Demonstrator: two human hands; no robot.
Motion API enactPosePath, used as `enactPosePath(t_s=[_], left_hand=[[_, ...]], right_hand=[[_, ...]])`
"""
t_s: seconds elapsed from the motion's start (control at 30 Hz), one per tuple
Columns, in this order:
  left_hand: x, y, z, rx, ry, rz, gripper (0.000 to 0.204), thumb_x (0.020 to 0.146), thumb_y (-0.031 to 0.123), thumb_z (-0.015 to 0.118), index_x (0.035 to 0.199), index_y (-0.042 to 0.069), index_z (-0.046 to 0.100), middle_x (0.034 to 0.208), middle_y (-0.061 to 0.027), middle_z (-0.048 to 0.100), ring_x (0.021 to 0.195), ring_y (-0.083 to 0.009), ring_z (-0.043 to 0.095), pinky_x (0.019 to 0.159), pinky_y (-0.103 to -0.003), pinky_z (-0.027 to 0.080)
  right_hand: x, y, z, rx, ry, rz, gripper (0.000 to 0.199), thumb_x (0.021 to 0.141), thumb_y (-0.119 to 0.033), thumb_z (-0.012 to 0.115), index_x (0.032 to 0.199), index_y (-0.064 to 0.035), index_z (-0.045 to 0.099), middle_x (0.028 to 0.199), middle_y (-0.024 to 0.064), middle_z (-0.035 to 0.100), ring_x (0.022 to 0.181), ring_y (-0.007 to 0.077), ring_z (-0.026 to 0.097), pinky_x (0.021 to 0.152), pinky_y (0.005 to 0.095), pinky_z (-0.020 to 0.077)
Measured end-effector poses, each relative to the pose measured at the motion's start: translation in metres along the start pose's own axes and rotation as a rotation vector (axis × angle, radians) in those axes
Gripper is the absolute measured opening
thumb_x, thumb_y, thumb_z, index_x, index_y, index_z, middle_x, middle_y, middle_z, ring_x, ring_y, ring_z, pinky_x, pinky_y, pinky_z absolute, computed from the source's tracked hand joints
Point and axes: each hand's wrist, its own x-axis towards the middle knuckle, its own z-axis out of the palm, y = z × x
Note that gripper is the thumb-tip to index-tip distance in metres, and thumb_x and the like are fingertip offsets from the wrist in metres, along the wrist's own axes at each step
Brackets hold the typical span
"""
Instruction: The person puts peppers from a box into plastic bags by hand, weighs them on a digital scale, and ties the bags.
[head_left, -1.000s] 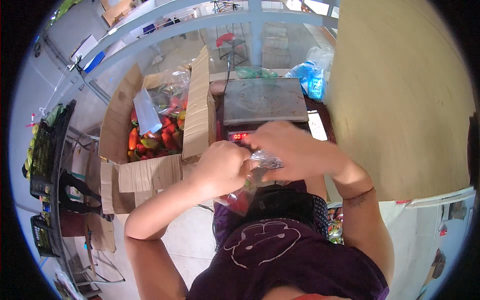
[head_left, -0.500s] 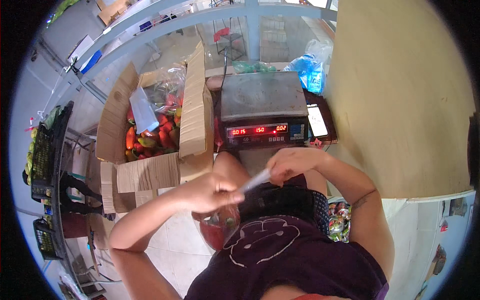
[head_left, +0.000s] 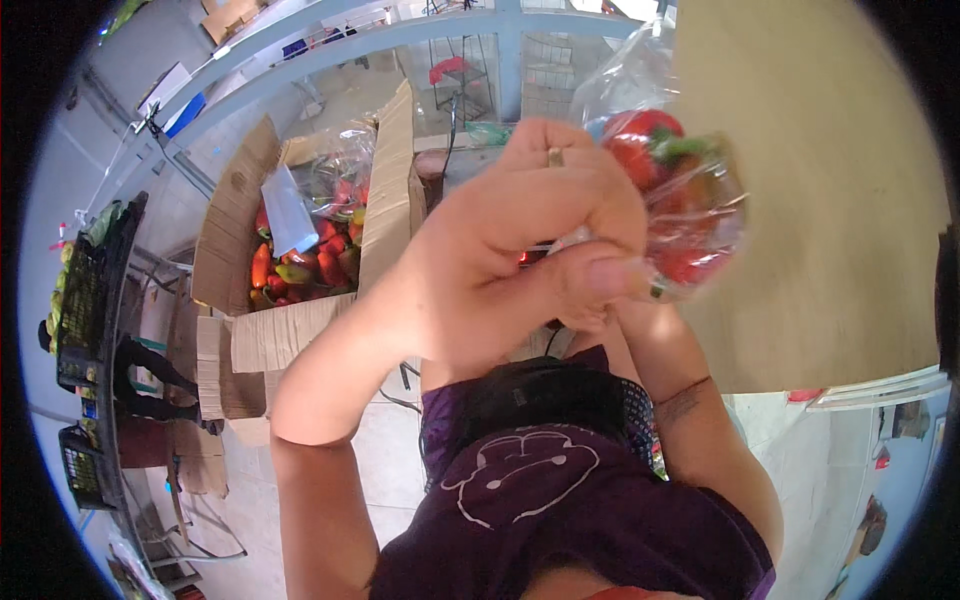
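Observation:
A clear plastic bag of red peppers (head_left: 690, 205), one with a green stem showing, is raised at the upper right, tilted sideways and a little blurred. My left hand (head_left: 530, 230), large in front, has its fingers curled closed at the bag's gathered end. My right forearm (head_left: 668, 355) reaches up behind it; the right hand is almost wholly hidden, so its fingers cannot be read. Behind my left hand is a weighing scale (head_left: 462, 165), mostly covered, with a bit of red display glowing through a gap.
An open cardboard box (head_left: 385, 215) at the left holds loose peppers (head_left: 320, 265) and clear plastic bags (head_left: 340, 165). A tan board (head_left: 800, 200) stands along the right. Black crates (head_left: 85, 320) line the far left, with a person's legs (head_left: 155, 380) beside them.
The bag of peppers has swung up from below my left hand to the upper right. My left hand has risen in front of the scale and now covers my right hand.

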Motion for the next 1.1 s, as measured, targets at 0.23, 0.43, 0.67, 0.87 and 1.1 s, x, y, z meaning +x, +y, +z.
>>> enactPosePath(t_s=[0.23, 0.43, 0.67, 0.87, 1.1], left_hand=[[-0.015, -0.016, -0.021, -0.748, -0.472, 0.042, 0.021, 0.081, 0.019, 0.057, 0.064, 0.006, 0.054, 0.065, -0.0025, 0.055, 0.068, -0.0171, 0.050, 0.069, -0.031, 0.030], [-0.043, -0.016, -0.019, -0.319, -0.344, -0.307, 0.017, 0.080, 0.018, 0.059, 0.073, 0.002, 0.058, 0.072, -0.0053, 0.059, 0.073, -0.0225, 0.054, 0.077, -0.036, 0.034], [-0.076, -0.025, -0.030, -0.351, 0.281, -0.696, 0.013, 0.081, 0.010, 0.062, 0.090, 0.001, 0.059, 0.086, -0.0013, 0.058, 0.080, -0.0089, 0.052, 0.072, -0.023, 0.042], [-0.088, -0.036, -0.030, -0.307, 0.319, -0.928, 0.012, 0.085, 0.013, 0.057, 0.086, 0.001, 0.059, 0.078, 0.0012, 0.057, 0.073, -0.0060, 0.049, 0.067, -0.020, 0.039], [-0.096, -0.056, -0.022, -0.236, 0.304, -1.035, 0.013, 0.085, 0.013, 0.057, 0.086, 0.001, 0.061, 0.079, 0.0001, 0.058, 0.075, -0.0062, 0.050, 0.070, -0.021, 0.039]], right_hand=[[0.009, -0.028, 0.035, -0.267, -0.316, -0.083, 0.015, 0.078, -0.014, 0.058, 0.085, -0.0008, 0.055, 0.080, 0.0084, 0.058, 0.073, 0.0153, 0.054, 0.065, 0.0271, 0.0409], [0.020, 0.021, 0.017, -0.354, -0.113, -0.294, 0.013, 0.076, -0.008, 0.061, 0.087, -0.0002, 0.059, 0.084, 0.0110, 0.061, 0.078, 0.0174, 0.058, 0.069, 0.0293, 0.0442], [0.010, -0.004, 0.009, -0.901, 0.252, -0.312, 0.009, 0.075, -0.008, 0.058, 0.081, -0.0009, 0.058, 0.075, 0.0126, 0.056, 0.068, 0.0301, 0.054, 0.060, 0.0335, 0.0431], [0.009, 0.001, 0.010, -1.097, 0.265, -0.256, 0.014, 0.078, -0.015, 0.056, 0.074, -0.0018, 0.055, 0.068, 0.0123, 0.051, 0.062, 0.0320, 0.051, 0.055, 0.0371, 0.0401], [0.010, 0.035, -0.017, -0.805, 0.329, 0.005, 0.021, 0.080, -0.017, 0.053, 0.066, -0.0007, 0.052, 0.056, 0.0091, 0.051, 0.047, 0.0245, 0.046, 0.047, 0.0325, 0.0371]])
